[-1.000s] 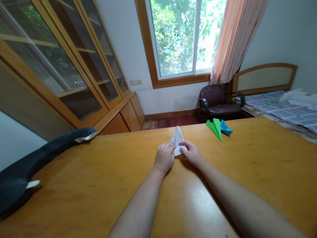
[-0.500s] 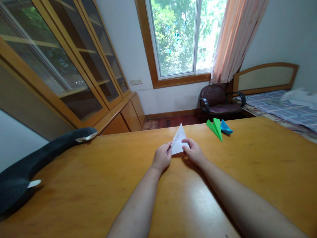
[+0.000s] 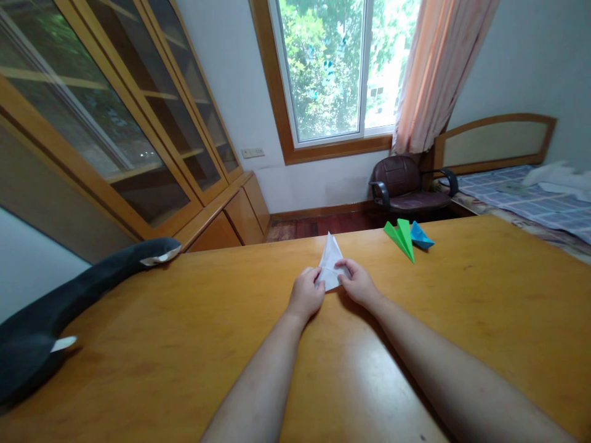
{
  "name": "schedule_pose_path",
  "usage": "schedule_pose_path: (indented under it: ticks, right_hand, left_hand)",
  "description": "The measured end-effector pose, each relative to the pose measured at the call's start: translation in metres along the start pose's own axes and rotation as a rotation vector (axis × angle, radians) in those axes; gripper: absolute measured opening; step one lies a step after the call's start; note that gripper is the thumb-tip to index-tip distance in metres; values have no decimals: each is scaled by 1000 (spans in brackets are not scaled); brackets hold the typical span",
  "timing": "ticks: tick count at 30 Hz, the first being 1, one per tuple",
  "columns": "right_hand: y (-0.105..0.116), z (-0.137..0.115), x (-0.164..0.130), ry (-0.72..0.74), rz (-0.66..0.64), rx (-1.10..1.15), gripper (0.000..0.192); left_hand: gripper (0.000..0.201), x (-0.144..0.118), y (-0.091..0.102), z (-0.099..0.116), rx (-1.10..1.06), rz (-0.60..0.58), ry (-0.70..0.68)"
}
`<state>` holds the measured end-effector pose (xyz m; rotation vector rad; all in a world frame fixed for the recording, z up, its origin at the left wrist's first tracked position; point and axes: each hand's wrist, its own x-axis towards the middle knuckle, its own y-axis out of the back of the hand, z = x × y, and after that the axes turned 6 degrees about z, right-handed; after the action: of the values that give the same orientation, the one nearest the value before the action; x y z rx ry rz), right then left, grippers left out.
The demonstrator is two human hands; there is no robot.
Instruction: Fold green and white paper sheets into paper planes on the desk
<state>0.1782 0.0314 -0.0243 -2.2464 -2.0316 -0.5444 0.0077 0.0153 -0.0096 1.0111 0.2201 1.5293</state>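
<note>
A folded sheet of white paper (image 3: 330, 264) with a pointed top is held between my two hands near the far edge of the wooden table (image 3: 194, 344). My left hand (image 3: 306, 294) is closed on its left side, thumb in front. At the right side, my right hand (image 3: 359, 282) pinches the paper between thumb and fingers. Creases run across the paper's middle, and its point aims away from me. Part of its lower left corner is hidden by my left fingers.
A green paper plane (image 3: 402, 237) and a blue folded paper boat (image 3: 422, 235) lie at the table's far right. A dark curved object (image 3: 92, 289) with white patches rests on the left. Beyond the table stand an office chair (image 3: 401, 178) and a glass-doored cabinet (image 3: 196, 154).
The paper's tip has shifted slightly left and its layers now show apart at the upper right edge. My left hand has moved a little to the right, closer to my right hand.
</note>
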Motion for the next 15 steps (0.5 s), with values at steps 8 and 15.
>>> schedule_pose_path:
  ticks: [8,15]
  right_hand:
    - [-1,-1,-1,19,-28,-31,33]
    - [0,-3,-2,9,-40,-90,34]
  left_hand:
    - [27,2,0,-1,-74,24,80]
    - [17,1,1,4,-87,40,-7]
